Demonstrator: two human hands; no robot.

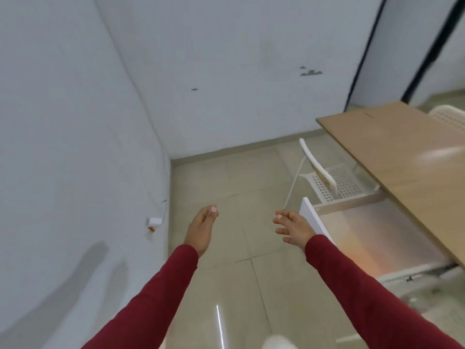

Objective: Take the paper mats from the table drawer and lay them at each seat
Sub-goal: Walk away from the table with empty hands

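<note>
1. Paper mats are nowhere to be made out for certain — the drawer (372,238) under the table (402,157) stands pulled out, and its inside shows only a pale, glossy, blurred surface with a warm glare near the front; whether that is the mats or the bare drawer bottom, I cannot tell.
2. Judging by this, the task is at its start: the drawer is open, but neither hand holds a mat, and the visible part of the tabletop carries none.
3. Left of the work: lifting the mats out and laying one at each seat — all of that seems still to do.
4. The left hand (201,229) hangs in the air over the floor, fingers straight and close together, holding nothing.
5. The right hand (292,229) is just beside the white drawer front (312,220), fingers loosely spread and a little curled, gripping nothing; whether it touches the front is unclear.
6. Both arms wear dark red sleeves (156,293).
7. The table is a light wood-coloured top, smooth, with a soft reflection on it.
8. A white perforated chair (334,181) is tucked at the table's near side beyond the drawer, and part of another one (450,115) shows at the far side.
9. The room has pale scuffed walls (214,71) meeting in a corner, and a beige tiled floor (226,187).
</note>
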